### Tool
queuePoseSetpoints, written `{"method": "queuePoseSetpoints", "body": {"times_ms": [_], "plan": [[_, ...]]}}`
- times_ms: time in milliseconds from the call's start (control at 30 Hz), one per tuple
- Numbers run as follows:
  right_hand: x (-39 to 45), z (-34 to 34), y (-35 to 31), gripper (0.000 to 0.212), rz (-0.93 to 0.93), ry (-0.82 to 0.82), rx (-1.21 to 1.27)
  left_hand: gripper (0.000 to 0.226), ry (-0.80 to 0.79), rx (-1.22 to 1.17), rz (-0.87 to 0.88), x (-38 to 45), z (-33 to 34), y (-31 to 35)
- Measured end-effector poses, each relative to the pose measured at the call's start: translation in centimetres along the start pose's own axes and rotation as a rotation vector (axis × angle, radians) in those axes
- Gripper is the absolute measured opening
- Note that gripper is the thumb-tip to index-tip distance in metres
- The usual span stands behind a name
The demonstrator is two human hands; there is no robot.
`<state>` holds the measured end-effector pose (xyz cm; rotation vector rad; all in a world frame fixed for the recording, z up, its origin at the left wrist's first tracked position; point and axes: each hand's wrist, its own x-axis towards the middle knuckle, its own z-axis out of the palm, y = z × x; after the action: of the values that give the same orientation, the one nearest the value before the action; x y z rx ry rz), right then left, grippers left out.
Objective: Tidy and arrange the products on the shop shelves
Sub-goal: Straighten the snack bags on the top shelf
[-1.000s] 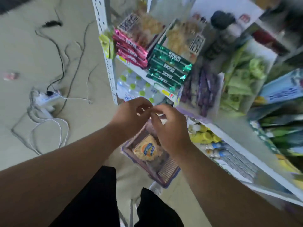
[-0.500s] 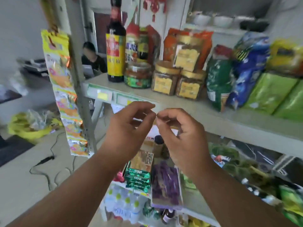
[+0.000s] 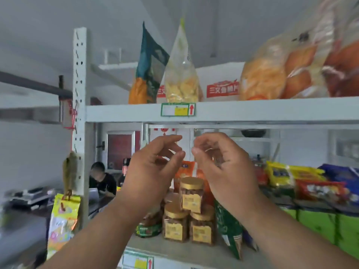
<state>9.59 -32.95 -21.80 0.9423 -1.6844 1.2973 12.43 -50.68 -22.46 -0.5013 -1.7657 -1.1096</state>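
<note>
In the head view, the left hand (image 3: pixel 155 167) and right hand (image 3: pixel 223 164) hang raised side by side with fingers loosely curled, gripping nothing visible, likely poised to reach. Gold-lidded jars (image 3: pixel 191 195) sit stacked just behind them on the middle shelf (image 3: pixel 174 247); snack bags (image 3: pixel 180 74) stand upright on the top shelf (image 3: pixel 252 111), faces outward for shoppers.

Gold-lidded jars (image 3: pixel 191 210) stacked on middle shelf (image 3: pixel 174 247); snack bags (image 3: pixel 180 74) upright (top shelf)

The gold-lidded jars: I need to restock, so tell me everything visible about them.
The gold-lidded jars are clear plastic with round gold lids and yellow labels, filled with something brown. Three show clearly: two upright side by side on the middle shelf, one stacked on top across them. Another seems partly hidden behind. A green bag leans at their right. Neither hand touches them.
</note>
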Motion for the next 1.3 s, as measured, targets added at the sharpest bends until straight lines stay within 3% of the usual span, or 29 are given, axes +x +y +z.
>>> {"method": "queuePoseSetpoints", "body": {"times_ms": [233,500,667,767,867,1000,1300], "plan": [[9.2,-0.7,-1.9,0.017,-0.113,0.025,-0.050,0.030,0.077,0.085,0.120,10.1,-0.8,2.6],[22.0,0.4,-2.1,0.029,-0.162,0.043,-0.225,0.033,0.126,0.147,0.100,24.1,-1.0,3.3],[29.3,2.2,-0.3,0.047,-0.048,0.002,-0.429,0.058,0.106,0.377,0.087,29.6,0.3,1.8],[31.4,3.5,1.0,0.056,0.041,-0.046,-0.538,0.081,0.032,0.389,-0.033,31.7,1.2,1.0],[32.0,4.5,1.9,0.044,0.178,-0.072,-0.680,0.060,-0.053,0.427,-0.174,32.7,1.9,-0.3],[31.1,4.4,2.3,0.016,0.165,-0.051,-0.780,0.017,0.001,0.488,-0.135,31.7,2.0,-1.0],[27.4,-0.1,-2.3,0.016,0.016,0.109,-0.445,0.016,0.220,0.206,-0.029,27.4,0.3,3.8]]}}
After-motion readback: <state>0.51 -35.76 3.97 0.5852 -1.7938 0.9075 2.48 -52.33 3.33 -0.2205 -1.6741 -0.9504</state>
